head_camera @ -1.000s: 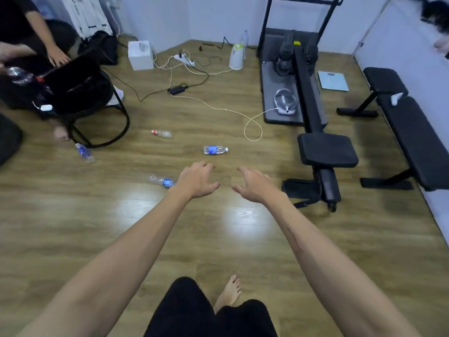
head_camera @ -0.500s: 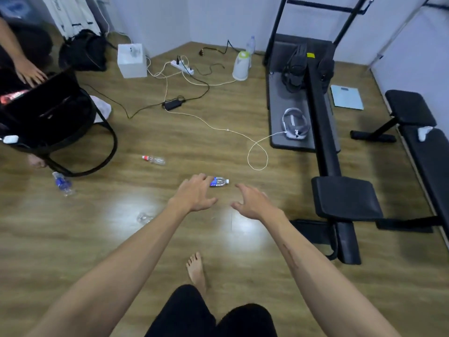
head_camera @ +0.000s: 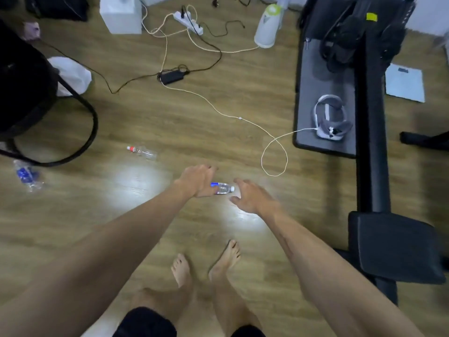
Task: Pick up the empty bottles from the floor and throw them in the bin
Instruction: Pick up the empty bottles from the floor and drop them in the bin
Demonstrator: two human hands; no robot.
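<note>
left hand [head_camera: 197, 180] fingers loosely spread, empty, over base of blue-label bottle [head_camera: 223, 188] lying on floor [head_camera: 184, 122] | right hand [head_camera: 252, 197] spread, empty, just beside its cap | red-cap bottle [head_camera: 143, 152] left of both

Both our arms outstretched downward, left hand [head_camera: 198, 180] and right hand [head_camera: 252, 198] loosely spread, palms down.
</note>
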